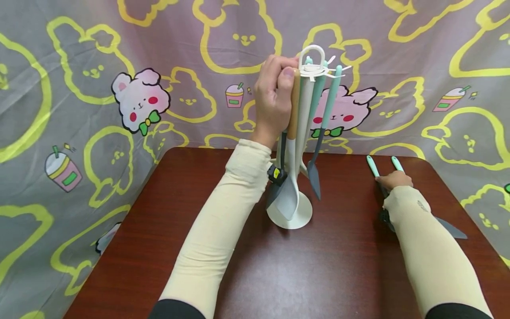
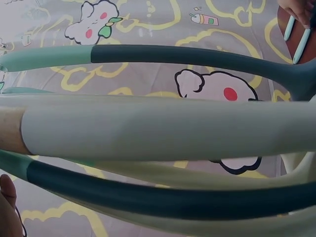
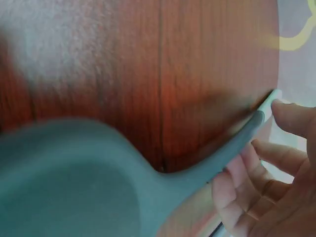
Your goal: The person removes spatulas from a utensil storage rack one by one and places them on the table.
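Near the middle of the table a white utensil stand (image 1: 304,95) rises on a round base. My left hand (image 1: 275,91) grips the top of a pale spoon (image 1: 290,199) by its wooden handle (image 1: 295,104), close against the stand's top ring. In the left wrist view, the spoon's pale neck (image 2: 163,128) runs between two dark-necked utensils. At the table's right side, my right hand (image 1: 395,180) pinches a grey utensil (image 3: 207,165) near its mint handle (image 1: 372,165). Its wide head fills the lower left of the right wrist view; its exact kind is unclear.
Mint-handled utensils hang on the stand, among them a grey turner (image 1: 314,179) on its right. Another mint handle (image 1: 397,164) lies beside my right hand, and a grey blade (image 1: 452,228) shows past my sleeve. A patterned curtain (image 1: 191,128) borders the brown table (image 1: 338,266).
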Demonstrator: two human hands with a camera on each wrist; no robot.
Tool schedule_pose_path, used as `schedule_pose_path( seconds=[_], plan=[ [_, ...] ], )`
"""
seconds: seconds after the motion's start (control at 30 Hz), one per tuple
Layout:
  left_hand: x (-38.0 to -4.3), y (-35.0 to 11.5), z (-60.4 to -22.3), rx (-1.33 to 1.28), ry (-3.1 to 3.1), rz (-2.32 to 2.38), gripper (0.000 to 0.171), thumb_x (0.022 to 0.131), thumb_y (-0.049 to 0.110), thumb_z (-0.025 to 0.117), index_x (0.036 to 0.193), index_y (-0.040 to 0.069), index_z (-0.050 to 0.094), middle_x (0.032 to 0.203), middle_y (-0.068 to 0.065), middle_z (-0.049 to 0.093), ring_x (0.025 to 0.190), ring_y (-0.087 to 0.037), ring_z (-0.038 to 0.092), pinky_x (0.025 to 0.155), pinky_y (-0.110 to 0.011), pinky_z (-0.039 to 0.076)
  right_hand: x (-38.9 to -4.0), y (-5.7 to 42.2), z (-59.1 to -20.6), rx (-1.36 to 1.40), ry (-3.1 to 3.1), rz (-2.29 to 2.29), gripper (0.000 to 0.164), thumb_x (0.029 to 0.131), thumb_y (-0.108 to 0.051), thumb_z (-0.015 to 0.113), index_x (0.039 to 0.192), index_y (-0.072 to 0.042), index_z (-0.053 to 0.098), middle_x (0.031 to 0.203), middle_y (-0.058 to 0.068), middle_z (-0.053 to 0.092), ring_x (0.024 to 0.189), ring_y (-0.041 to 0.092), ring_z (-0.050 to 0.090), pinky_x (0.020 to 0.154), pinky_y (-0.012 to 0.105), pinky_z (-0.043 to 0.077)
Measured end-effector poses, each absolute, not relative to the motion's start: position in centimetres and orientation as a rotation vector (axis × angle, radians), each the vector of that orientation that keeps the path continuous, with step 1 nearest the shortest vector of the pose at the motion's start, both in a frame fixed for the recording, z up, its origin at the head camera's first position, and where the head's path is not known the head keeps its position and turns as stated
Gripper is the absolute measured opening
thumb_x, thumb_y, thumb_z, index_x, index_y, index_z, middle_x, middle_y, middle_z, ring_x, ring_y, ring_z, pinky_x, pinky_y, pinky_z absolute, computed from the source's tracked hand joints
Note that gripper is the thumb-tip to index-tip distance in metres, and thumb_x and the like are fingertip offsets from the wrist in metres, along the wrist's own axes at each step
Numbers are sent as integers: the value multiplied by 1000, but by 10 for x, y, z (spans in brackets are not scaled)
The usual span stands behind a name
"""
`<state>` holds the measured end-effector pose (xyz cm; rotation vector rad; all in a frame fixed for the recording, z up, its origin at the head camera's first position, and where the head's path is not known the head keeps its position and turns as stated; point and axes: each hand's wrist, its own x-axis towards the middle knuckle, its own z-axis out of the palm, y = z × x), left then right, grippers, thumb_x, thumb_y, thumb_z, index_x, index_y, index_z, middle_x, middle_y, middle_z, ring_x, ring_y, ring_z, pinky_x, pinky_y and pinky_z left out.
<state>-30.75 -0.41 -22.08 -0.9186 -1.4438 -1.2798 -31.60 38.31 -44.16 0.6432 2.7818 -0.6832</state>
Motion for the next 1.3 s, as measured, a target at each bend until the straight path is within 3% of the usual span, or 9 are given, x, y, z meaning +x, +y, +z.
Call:
schedule_pose_path(
  seconds=[0.1,0.2,0.3,0.47,0.67,0.83,1.1,1.3],
  plan=[
    [-307,-5,-220,-918,-1438,-1271,32,94,16,42,92,-5,65,90,-18,64,88,-26,56,85,-25,43,-313,380,-436,572,2808,-661,59,97,-43,45,105,14,58,82,24,58,81,37,54,62,38,46],
    [-307,-6,-219,-918,-1449,-1268,31,94,16,42,92,-5,65,90,-18,63,87,-26,56,84,-24,43,-309,377,-429,475,2829,-616,63,100,-41,36,119,16,54,107,37,59,94,45,55,73,47,50],
    [-306,-7,-218,-922,-1461,-1268,31,94,16,43,92,-4,65,90,-18,64,86,-26,56,83,-24,43,-308,375,-424,393,2852,-582,67,101,-40,31,131,18,46,131,42,48,111,55,51,88,57,48],
    [-306,-9,-217,-931,-1466,-1277,31,95,16,43,92,-4,67,91,-17,64,86,-25,56,82,-24,43,-311,373,-422,371,2896,-628,69,102,-44,29,135,15,45,136,39,47,120,58,46,97,64,41],
    [-306,-9,-217,-965,-1473,-1270,30,95,14,44,91,-4,68,96,-19,65,92,-26,58,85,-24,45,-311,357,-406,519,2872,-771,68,101,-48,31,143,4,43,147,34,38,133,60,29,103,78,22],
    [-307,-10,-217,-983,-1434,-1261,31,96,14,45,90,-5,69,104,-21,61,98,-25,59,88,-23,46,-310,339,-387,516,2930,-869,62,101,-44,35,139,3,48,143,33,42,135,58,31,106,80,15],
    [-308,-13,-217,-1014,-1422,-1258,28,95,13,47,87,-4,68,95,-18,61,90,-23,57,80,-24,46,-316,315,-366,363,3037,-959,65,102,-48,32,143,1,46,145,31,46,135,54,34,107,69,28],
    [-307,-12,-217,-1005,-1433,-1259,28,95,13,47,89,-4,69,93,-18,60,85,-24,55,76,-23,45,-313,293,-347,185,3131,-1057,60,103,-41,36,141,3,48,137,32,54,126,48,48,105,60,38]
  ],
)
